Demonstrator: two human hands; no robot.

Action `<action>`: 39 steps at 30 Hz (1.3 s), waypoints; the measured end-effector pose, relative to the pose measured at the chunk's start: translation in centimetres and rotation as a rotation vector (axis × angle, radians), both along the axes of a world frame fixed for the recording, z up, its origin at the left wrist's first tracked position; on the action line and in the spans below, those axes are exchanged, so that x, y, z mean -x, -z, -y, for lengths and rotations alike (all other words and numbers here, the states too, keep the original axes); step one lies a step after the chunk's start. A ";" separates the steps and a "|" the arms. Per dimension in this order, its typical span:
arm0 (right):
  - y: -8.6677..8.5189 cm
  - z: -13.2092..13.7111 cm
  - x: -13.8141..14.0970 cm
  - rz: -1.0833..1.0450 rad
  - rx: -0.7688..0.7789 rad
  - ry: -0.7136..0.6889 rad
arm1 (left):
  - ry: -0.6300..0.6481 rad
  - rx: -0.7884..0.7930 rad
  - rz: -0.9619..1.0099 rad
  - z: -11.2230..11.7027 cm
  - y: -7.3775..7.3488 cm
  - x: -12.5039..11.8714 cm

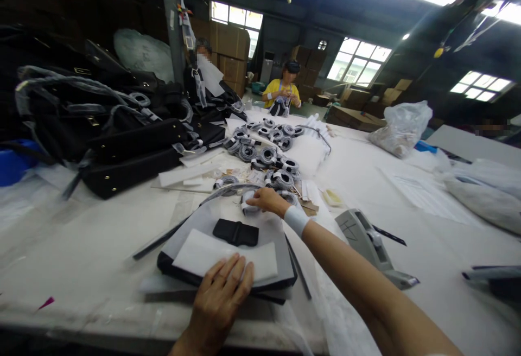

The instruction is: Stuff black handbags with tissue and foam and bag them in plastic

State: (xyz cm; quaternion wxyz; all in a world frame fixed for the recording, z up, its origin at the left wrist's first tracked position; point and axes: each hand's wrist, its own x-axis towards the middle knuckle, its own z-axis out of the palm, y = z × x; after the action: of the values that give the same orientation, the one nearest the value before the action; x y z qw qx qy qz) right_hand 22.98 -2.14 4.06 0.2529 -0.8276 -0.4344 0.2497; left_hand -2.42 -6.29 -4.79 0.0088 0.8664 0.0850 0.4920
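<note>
While the left hand [220,296] lies palm down at 6 o'clock on the black bag [166,263], the right arm reaches in from 5 o'clock, elbow bent slightly, with a white band [296,220] around the wrist. The right hand [268,201] ends just past the bag's far edge, at about 1 o'clock, its knuckles up and its fingers pointing toward 9 o'clock.

The left hand's grip is loose and flat: the fingers lie extended, close together, on a white foam sheet [203,252] that covers the bag's near part. The right hand's grip is narrow, its fingertips drawn in at a grey coil [249,203]; whether they pinch it or only touch it, I cannot tell. Between the two hands, a small black folded piece [236,232] sits on the bag, just beyond the foam.

The bag lies near the table's close edge, which runs along 6 o'clock. At 9 o'clock the white tabletop [101,242] spreads wide beside it. A heap of coils [268,155] crowds 12 to 1 o'clock, near the right hand, and stacked black bags [134,144] bound 10 to 11 o'clock. A tape dispenser [362,239] stands at 3 o'clock, beyond the right forearm.
</note>
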 end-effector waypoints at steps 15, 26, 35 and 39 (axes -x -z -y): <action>4.4 1.3 -3.1 -0.330 -0.147 0.146 | -0.060 -0.007 -0.072 1.1 0.4 -1.3; 4.2 0.0 -2.0 -0.415 -0.112 0.079 | -0.044 -0.022 -0.016 0.8 0.9 -1.7; 1.3 7.6 -1.9 -0.662 -0.400 0.125 | -0.053 -0.022 -0.018 0.8 1.5 -1.8; 0.4 11.2 0.1 -0.546 -0.472 0.104 | -0.050 -0.013 -0.010 0.9 1.5 -1.8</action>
State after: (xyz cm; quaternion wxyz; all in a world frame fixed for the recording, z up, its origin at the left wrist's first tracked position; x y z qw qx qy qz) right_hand 22.88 -13.35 3.64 0.5559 -0.6705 -0.3536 0.3412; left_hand -0.64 -7.21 -6.27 -0.0095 0.8664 0.1034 0.4884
